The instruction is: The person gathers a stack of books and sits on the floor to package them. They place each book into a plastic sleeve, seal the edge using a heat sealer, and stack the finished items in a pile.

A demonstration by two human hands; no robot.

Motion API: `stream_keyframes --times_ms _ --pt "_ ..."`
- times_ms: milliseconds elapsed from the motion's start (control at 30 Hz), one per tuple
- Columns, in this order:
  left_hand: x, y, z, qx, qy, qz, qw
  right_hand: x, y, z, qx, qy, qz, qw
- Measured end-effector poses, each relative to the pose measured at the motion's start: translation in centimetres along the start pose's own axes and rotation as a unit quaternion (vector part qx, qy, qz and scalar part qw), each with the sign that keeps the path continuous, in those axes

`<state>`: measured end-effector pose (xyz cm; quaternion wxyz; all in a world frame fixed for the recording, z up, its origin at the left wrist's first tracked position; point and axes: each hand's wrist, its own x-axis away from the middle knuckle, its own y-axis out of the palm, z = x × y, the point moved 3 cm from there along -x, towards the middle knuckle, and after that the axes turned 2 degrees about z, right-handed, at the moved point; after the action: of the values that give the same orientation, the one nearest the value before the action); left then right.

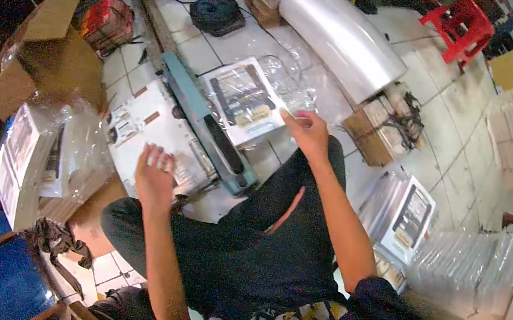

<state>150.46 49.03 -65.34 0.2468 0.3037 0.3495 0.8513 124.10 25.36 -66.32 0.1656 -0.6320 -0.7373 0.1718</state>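
My right hand point(309, 135) pinches the near right corner of a white book point(244, 98) with a dark picture on its cover. Loose clear plastic film spreads beyond the book's far side. Between my hands lies a long plastic-film sealer with a blue-grey arm point(195, 101), angled across the floor; the book lies along its right side. Over the sealer's white base plate point(154, 117) hovers my left hand point(156, 174), fingers slightly bent and apart, holding nothing. Worn marks and labels show on that plate.
A large roll of clear film point(341, 38) lies at the back, with tied bundles point(380, 130) near it. Wrapped books point(406, 219) are stacked at right, more books point(33, 156) at left beside a cardboard box point(51, 71). A red stool point(461, 31) stands far right.
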Motion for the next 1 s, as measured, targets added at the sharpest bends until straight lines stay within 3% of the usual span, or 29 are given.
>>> stream_keyframes --times_ms 33,167,233,300,400,467,500,567,667,700,767,867,900,967,1000 --pt "1.1 -0.4 -0.4 0.043 -0.032 -0.016 0.998 -0.7 1.6 0.1 -0.019 0.03 -0.019 0.999" --pt "8.1 -0.9 -4.0 -0.028 -0.095 -0.043 0.994 -2.3 2.2 2.1 -0.059 0.016 -0.021 0.998" --pt "11.1 0.1 -7.1 -0.008 -0.141 -0.099 0.985 -2.3 1.2 2.6 -0.109 0.019 -0.011 0.994" --pt "13.2 1.1 -10.8 -0.032 -0.2 -0.171 0.964 -1.6 -1.1 0.5 -0.088 -0.005 -0.011 0.996" --pt "15.2 4.8 -14.0 -0.119 -0.235 -0.187 0.946 1.2 -5.6 -5.2 0.0 -0.11 0.028 0.993" --pt "14.9 5.9 -16.8 0.025 -0.32 -0.14 0.937 2.8 -7.8 -7.9 0.017 -0.166 0.043 0.985" --pt "14.7 6.5 -17.8 0.024 -0.327 -0.145 0.933 3.8 -8.9 -9.5 0.03 -0.221 0.056 0.973" --pt "13.9 7.4 -19.4 0.032 -0.278 -0.118 0.953 5.5 -11.0 -12.1 0.041 -0.239 0.056 0.969" --pt "12.6 8.2 -20.5 0.06 -0.313 -0.082 0.944 8.1 -12.5 -14.3 0.101 -0.339 -0.036 0.935" --pt "12.5 8.2 -20.6 0.06 -0.329 -0.064 0.94 9.1 -13.1 -14.6 0.1 -0.338 -0.036 0.935" --pt "12.7 8.0 -20.8 0.077 -0.336 -0.108 0.932 11.6 -14.3 -15.3 0.117 -0.379 -0.136 0.908" --pt "13.4 7.9 -20.5 0.071 -0.35 -0.085 0.93 14.0 -17.4 -16.4 0.111 -0.356 -0.168 0.913" --pt "13.4 7.1 -20.7 0.067 -0.347 -0.081 0.932 14.0 -18.1 -16.1 0.115 -0.354 -0.168 0.913" --pt "13.7 6.7 -20.6 0.04 -0.291 -0.09 0.952 13.6 -20.8 -14.9 0.121 -0.255 0.015 0.959" --pt "13.5 6.2 -20.9 0.06 -0.286 -0.084 0.953 12.7 -21.9 -13.4 0.094 -0.239 0.021 0.966"
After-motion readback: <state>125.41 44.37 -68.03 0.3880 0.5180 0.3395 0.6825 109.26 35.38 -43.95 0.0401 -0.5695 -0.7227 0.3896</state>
